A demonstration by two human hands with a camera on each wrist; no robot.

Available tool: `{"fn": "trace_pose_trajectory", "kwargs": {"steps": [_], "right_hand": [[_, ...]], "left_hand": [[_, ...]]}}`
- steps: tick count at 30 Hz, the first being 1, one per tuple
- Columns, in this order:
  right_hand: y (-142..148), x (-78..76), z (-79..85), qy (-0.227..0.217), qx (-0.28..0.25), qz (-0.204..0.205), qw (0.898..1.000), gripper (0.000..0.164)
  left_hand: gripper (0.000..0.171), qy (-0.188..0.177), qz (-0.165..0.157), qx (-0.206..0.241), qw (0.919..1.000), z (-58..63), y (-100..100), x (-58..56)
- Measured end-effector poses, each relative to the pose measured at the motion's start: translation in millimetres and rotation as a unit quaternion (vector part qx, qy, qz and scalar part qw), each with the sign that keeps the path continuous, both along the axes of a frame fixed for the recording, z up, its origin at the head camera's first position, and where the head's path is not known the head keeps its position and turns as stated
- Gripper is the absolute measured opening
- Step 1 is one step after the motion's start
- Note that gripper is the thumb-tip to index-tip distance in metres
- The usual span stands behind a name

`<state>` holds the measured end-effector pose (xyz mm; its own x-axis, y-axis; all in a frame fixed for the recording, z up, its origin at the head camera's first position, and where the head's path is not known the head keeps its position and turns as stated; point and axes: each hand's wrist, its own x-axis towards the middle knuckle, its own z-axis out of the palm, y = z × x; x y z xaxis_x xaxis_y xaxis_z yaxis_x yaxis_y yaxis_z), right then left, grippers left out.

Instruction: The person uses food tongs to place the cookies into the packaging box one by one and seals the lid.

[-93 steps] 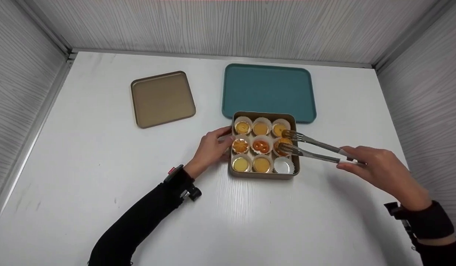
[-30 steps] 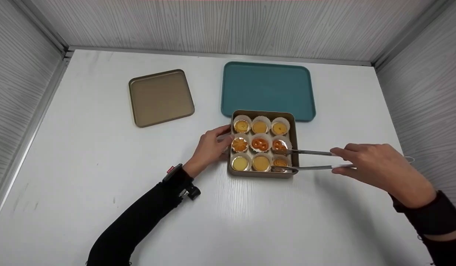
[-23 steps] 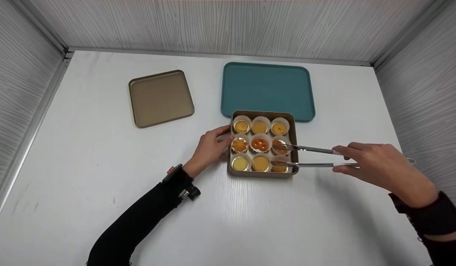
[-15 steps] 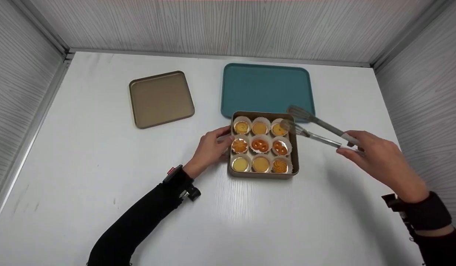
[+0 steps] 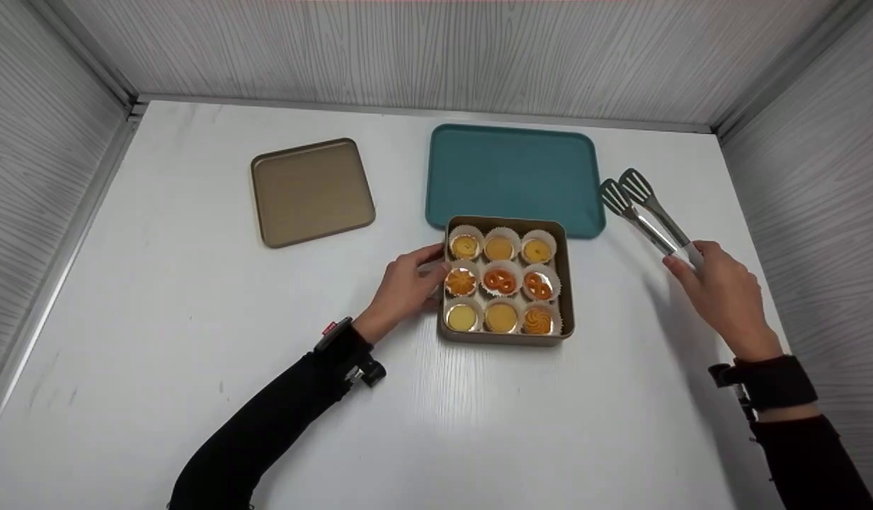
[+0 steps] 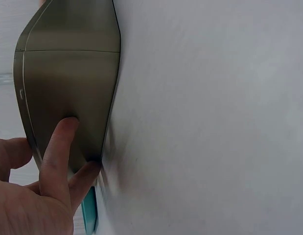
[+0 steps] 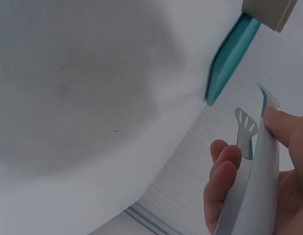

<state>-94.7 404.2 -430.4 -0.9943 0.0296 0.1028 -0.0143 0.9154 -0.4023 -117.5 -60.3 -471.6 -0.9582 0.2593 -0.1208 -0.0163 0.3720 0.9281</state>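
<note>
In the head view a bronze-coloured square tin holds several small cookies in white paper cups, one in each cup. A swirl cookie lies in the near right cup, with a pretzel-shaped cookie behind it. My left hand holds the tin's left side, thumb at the rim and fingers against the outer wall. To the right, my right hand grips metal serving tongs by their pale handles. Their slotted heads are slightly apart with nothing between them, raised over the table.
Behind the tin lies a teal tray, its front edge partly hidden by the tin. A shallow bronze-coloured tray or lid lies at the back left. Grey wood-grain panels enclose the white table at back and sides.
A swirl cookie now fills the near right cup, which was without one at first; the tongs released it there. My right hand has drawn the tongs up and right. My left hand stayed put.
</note>
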Motion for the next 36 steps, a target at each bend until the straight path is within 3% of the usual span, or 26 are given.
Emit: {"fn": "trace_pose_trajectory", "kwargs": {"steps": [10,23,28,36], "right_hand": [[15,-18.6,-16.6,-0.036,0.024,-0.018,0.999,0.070],[15,-28.2,-18.7,-0.058,0.067,-0.001,0.996,0.059],[15,-32.1,-19.9,-0.074,0.066,0.002,0.995,0.046],[16,-32.2,-24.5,-0.070,0.063,0.009,0.995,0.045]], "left_hand": [[0.050,0.004,-0.003,0.000,1.0000,0.2,-2,1.6],[0.051,0.001,0.002,-0.002,1.0000,0.9,-2,1.1],[0.050,-0.003,-0.001,0.005,1.0000,-0.6,-1,0.7],[0.050,0.006,-0.003,-0.009,0.9999,-0.2,-1,-0.9]]}}
